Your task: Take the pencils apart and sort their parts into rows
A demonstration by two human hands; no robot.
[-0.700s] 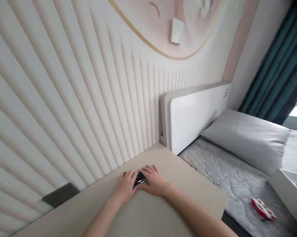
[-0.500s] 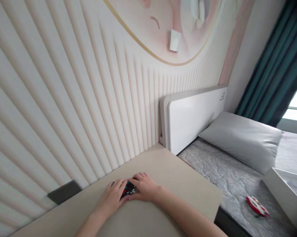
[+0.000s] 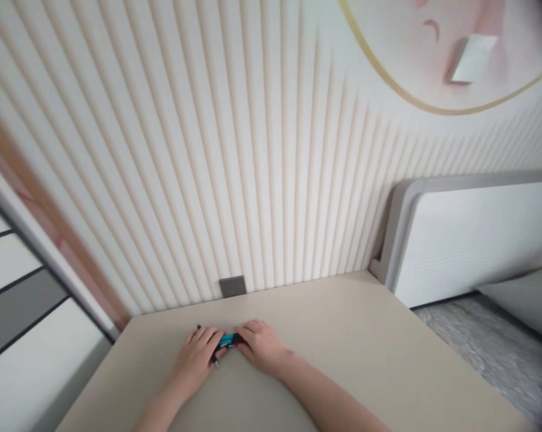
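Note:
A small bunch of pens (image 3: 227,340), black and teal with a touch of pink-red, lies low over the beige tabletop (image 3: 325,324). My left hand (image 3: 200,349) covers its left end with fingers curled down. A dark pen with a pale tip (image 3: 215,360) pokes out at a slant beneath that hand. My right hand (image 3: 262,347) is closed round the right end of the bunch. How many pens there are is hidden by the fingers.
Behind the tabletop rises a ribbed cream wall (image 3: 271,180) with a dark socket plate (image 3: 233,286) low down. To the right stand a white headboard (image 3: 478,240), a grey mattress (image 3: 487,342) and a pillow (image 3: 527,294). A striped panel (image 3: 23,300) is at the left.
My view has swung left, so the curtain and box on the bed are out of sight. Between my hands, the teal pens now show more clearly, and one pen sticks out slanted.

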